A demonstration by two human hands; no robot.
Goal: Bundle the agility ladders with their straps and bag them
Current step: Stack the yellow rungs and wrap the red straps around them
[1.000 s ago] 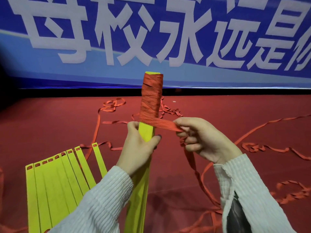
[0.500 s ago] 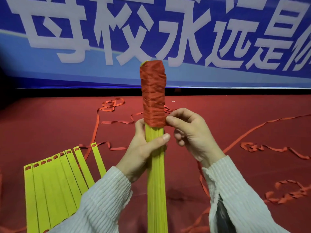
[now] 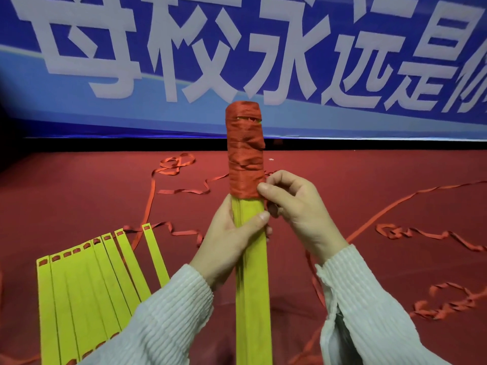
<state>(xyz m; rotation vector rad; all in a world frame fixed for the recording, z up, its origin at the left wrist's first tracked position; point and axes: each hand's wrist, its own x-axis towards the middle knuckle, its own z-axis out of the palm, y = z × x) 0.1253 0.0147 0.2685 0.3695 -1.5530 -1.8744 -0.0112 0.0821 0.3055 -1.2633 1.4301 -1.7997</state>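
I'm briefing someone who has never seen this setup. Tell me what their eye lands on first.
Dead centre, an upright bundle of yellow rungs with its top wound in red strap; the left hand grips it below the wrap and the right hand pinches the wrap's lower edge. Lower left, loose yellow rungs fan over the red floor. Behind, a blue banner with large white characters.

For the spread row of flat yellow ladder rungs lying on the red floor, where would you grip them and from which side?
Grip the spread yellow rungs at their slotted far ends, coming from above. There they fan apart, so they can be swept together; the red strap threads those slots. This is a judgement.
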